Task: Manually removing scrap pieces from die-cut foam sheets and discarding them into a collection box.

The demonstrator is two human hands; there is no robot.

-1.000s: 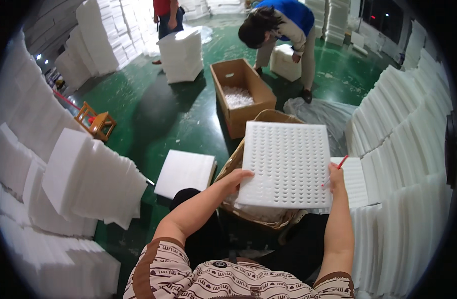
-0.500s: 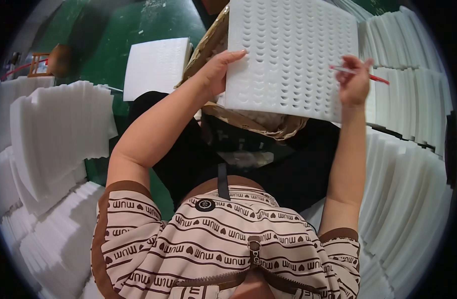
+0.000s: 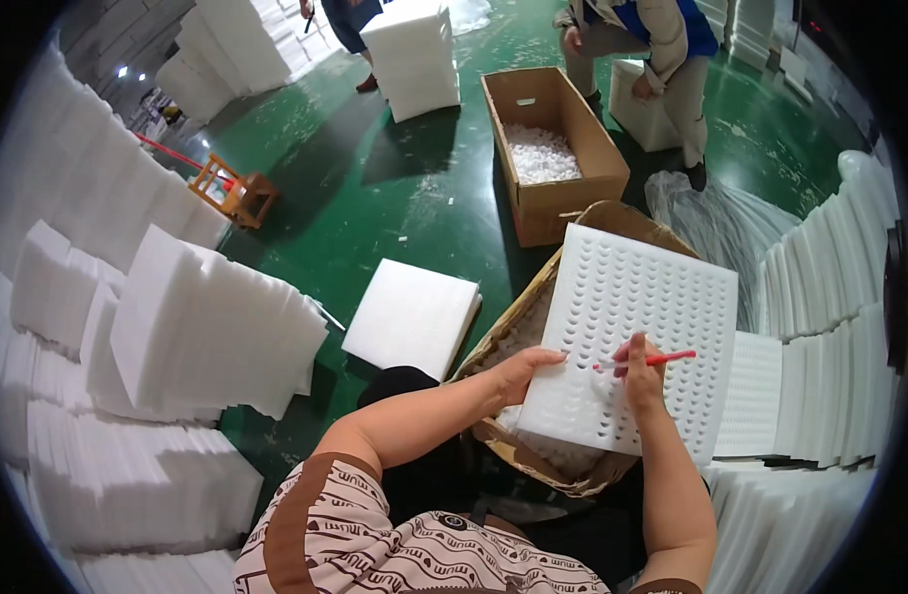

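Observation:
A white foam sheet (image 3: 593,307) with rows of small round cut-outs lies tilted over an open cardboard box (image 3: 518,332). My left hand (image 3: 526,376) grips the sheet's left edge, with the thumb on top and the other fingers beneath it. My right hand (image 3: 640,381) pinches a slim red pen-like tool (image 3: 672,356) above the middle of the sheet. The tool's tip points left, close over the holes; whether it touches the foam I cannot tell. White foam bits (image 3: 563,455) show inside the box under the sheet.
Stacked white foam sheets stand at left (image 3: 206,327) and right (image 3: 830,257). A foam block (image 3: 411,312) lies on the green floor. Ahead are a second cardboard box (image 3: 563,188) with foam bits, clear plastic (image 3: 711,218), a wooden stool (image 3: 244,198) and two people.
The view has swung upward, bringing in more floor and the people. My right hand has moved with the tool from the sheet's right side to its middle. My left hand stays on the edge.

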